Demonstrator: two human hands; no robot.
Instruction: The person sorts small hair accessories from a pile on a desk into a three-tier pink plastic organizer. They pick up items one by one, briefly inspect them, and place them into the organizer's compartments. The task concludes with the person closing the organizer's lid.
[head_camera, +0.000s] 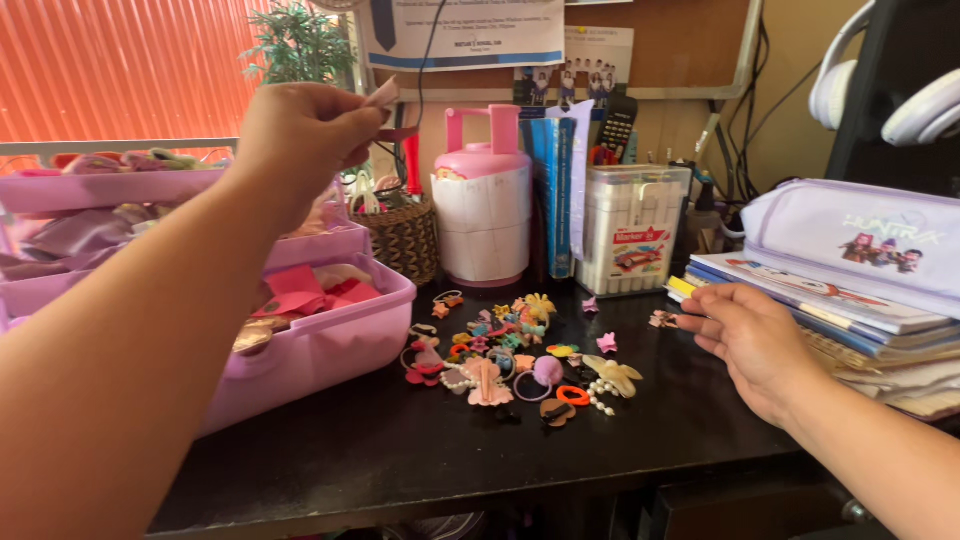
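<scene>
**Inspector A:** Start at the left edge.

**Inspector B:** A pink tiered organiser box (330, 335) stands open on the black tabletop (400, 450), its trays stepped back and filled with ribbons and red and pink pieces. Above it the left hand (300, 140) is raised, fingers (362, 120) pinched narrow on a small pale pink item (384, 93); it is too small to identify, possibly a bow or clip.

**Inspector A:** Centre?

**Inspector B:** A woven basket (405, 240), then a pink-lidded cylindrical container (485, 215) with a white body. In front lies a scattered heap of hair accessories (515, 360), clips, elastics and beads in mixed colours. Behind, a blue upright book (553, 195) and a clear rectangular marker case (630, 225) bearing a red and white label low on its front. A white notice with a blue band (465, 35) hangs on the corkboard above.

**Inspector A:** Right side?

**Inspector B:** The right hand (755, 345) rests low over the tabletop, fingers loosely extended, holding nothing, beside a stack of books (850, 320). A lilac pouch (860, 235) with cartoon figures sits on top.
</scene>
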